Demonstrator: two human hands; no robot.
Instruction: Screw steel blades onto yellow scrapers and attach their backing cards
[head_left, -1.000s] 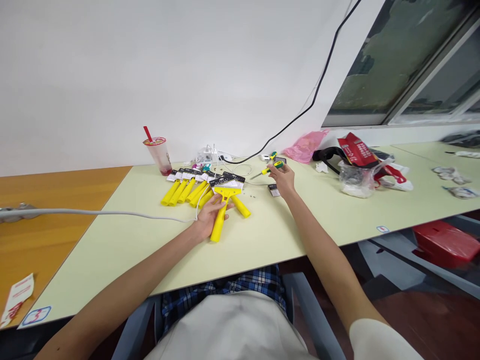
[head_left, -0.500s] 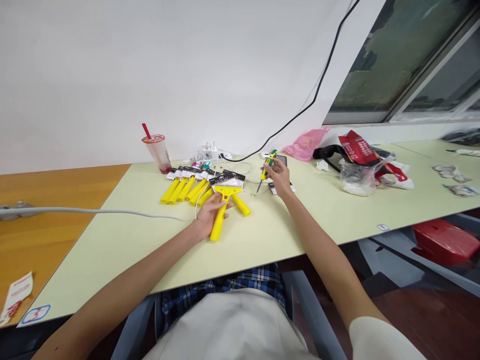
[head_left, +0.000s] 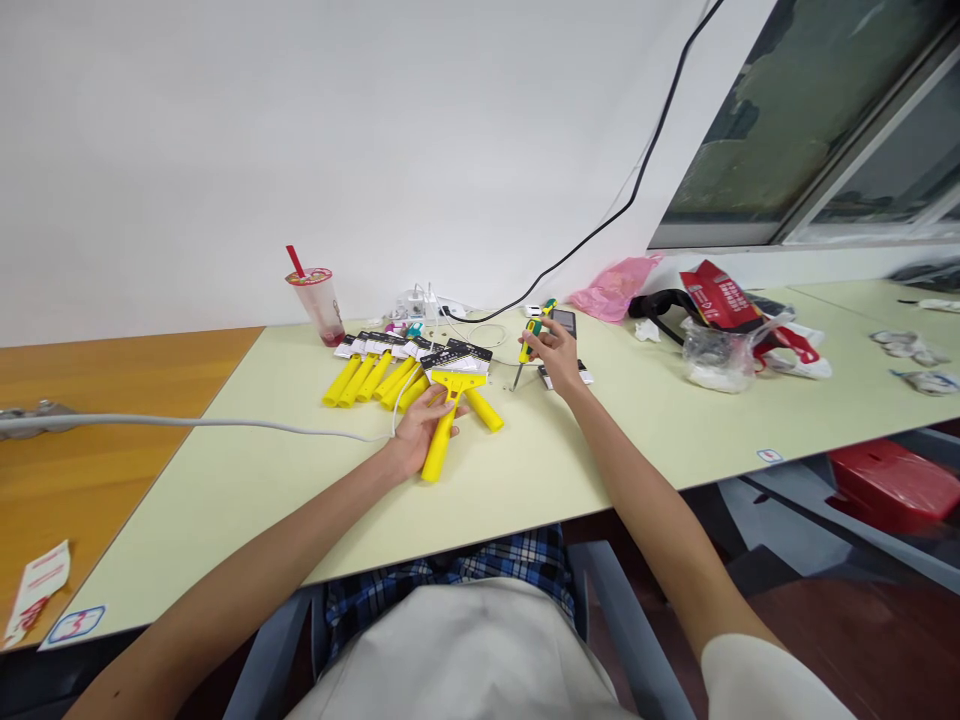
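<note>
left hand (head_left: 417, 432) wrapped round the handle of a yellow scraper (head_left: 442, 440), head pointing toward the wall. right hand (head_left: 556, 355) pinches a green-and-yellow screwdriver (head_left: 528, 343), shaft slanting down, tip near small bits (head_left: 508, 388) on the table (head_left: 525, 480) (contact cannot be told). more yellow scrapers (head_left: 370, 379) lie left of centre, beside a cup (head_left: 321, 308).

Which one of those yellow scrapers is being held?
The scraper in the left hand, nearest the table's front edge; the other yellow scrapers lie farther back, unheld.
</note>
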